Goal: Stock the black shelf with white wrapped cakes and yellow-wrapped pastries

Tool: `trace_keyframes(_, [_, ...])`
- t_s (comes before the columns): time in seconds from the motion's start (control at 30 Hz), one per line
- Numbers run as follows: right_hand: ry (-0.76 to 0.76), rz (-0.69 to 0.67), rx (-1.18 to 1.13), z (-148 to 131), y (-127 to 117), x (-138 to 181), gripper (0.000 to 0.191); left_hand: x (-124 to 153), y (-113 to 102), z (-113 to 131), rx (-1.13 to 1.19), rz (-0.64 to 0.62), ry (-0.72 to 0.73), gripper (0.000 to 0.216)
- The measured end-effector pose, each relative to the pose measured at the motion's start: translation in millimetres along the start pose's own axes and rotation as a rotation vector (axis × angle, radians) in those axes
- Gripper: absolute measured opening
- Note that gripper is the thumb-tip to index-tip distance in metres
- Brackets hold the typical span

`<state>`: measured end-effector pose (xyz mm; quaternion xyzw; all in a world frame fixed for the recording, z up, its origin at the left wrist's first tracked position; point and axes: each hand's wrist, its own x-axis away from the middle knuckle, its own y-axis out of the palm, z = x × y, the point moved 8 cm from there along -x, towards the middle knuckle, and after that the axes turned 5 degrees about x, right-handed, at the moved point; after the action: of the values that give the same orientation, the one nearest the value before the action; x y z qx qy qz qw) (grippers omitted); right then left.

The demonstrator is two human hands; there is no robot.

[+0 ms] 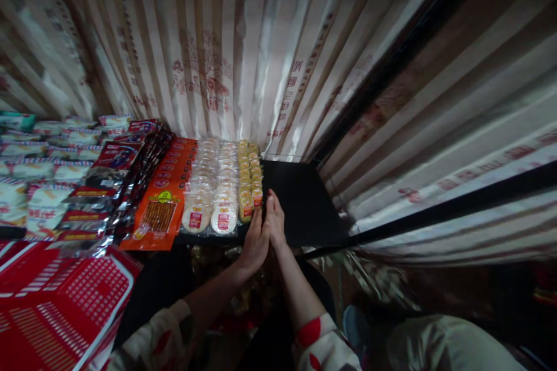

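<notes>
In the head view, the person's left hand (256,240) and right hand (275,221) lie side by side at the near edge of a black tabletop (300,197), palms turned toward each other, flat and stretched forward. The fingers of each hand are extended and close together rather than curled; whether anything thin sits between the palms cannot be told. The left hand's fingertips are just beside the near end of the yellow packets (245,197), which stand in two narrow columns at the right end of the row of goods; whether they touch cannot be made out. To the left of these run two columns of round white packets (223,217) with red labels, overlapping one another and reaching back toward the curtain. Next come orange bags (159,208), laid in an overlapping line, the nearest one showing brown sticks through its front. Farther left are dark red bags (115,156) and many white bags (52,169), some blurred. A red basket (73,295) with slotted walls and a white rim stands in the lower left, in front of the bags. Pleated pale curtain (243,23) with reddish print hangs behind the table, and a dark bar (404,52) slants across on the right. Both sleeves (322,342) are pale with red patches. A grey shoe (354,324) shows at lower right.
</notes>
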<state>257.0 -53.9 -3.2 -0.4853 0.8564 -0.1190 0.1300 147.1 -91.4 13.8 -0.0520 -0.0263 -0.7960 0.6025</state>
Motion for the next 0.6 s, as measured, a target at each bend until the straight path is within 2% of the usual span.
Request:
trace_keyframes(0.13, [0.113, -0.1, -0.189, 3, 18, -23, 0.075, -4, -5, -5, 0.052, 0.051, -0.026, 0.053])
trace_keyframes(0.37, [0.169, -0.302, -0.32, -6, 50, -40, 0.074, -7, -6, -3, 0.052, 0.038, -0.072, 0.056])
trace_keyframes(0.53, [0.158, -0.178, -0.327, -8, 40, -54, 0.071, -8, -5, -2, 0.051, 0.01, -0.076, 0.058])
trace_keyframes(0.6, [0.146, -0.216, -0.363, -10, 47, -59, 0.069, -9, -4, -2, 0.043, -0.006, -0.062, 0.057])
